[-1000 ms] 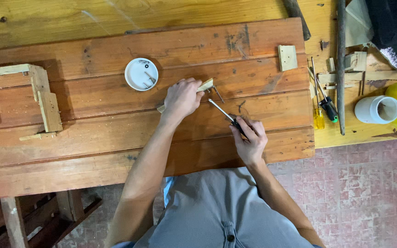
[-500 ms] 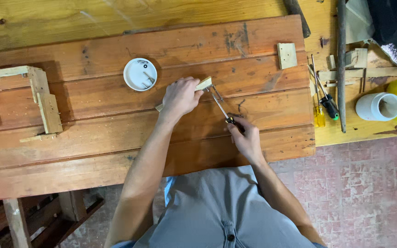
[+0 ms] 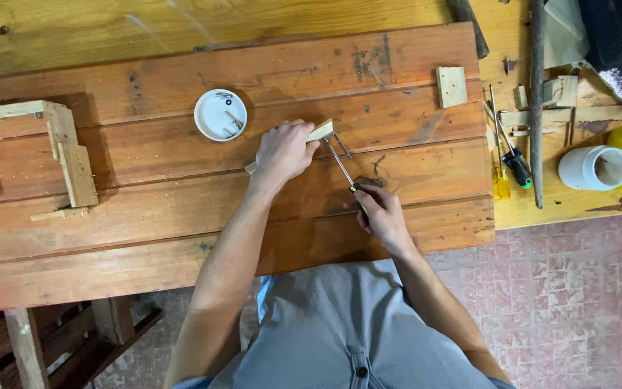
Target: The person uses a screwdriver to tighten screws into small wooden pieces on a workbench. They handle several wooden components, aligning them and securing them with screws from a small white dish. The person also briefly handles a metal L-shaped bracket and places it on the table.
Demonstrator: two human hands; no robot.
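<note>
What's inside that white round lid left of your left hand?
The white lid on the wooden table holds a few small metal screws, loose near its right side. Their exact number is too small to tell; nothing covers them.

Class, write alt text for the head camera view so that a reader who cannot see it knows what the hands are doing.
Seen from above, a person's left hand pins a small wood block to a reddish plank workbench while the right hand holds a screwdriver with its tip at the block. A white dish of screws sits nearby.
</note>
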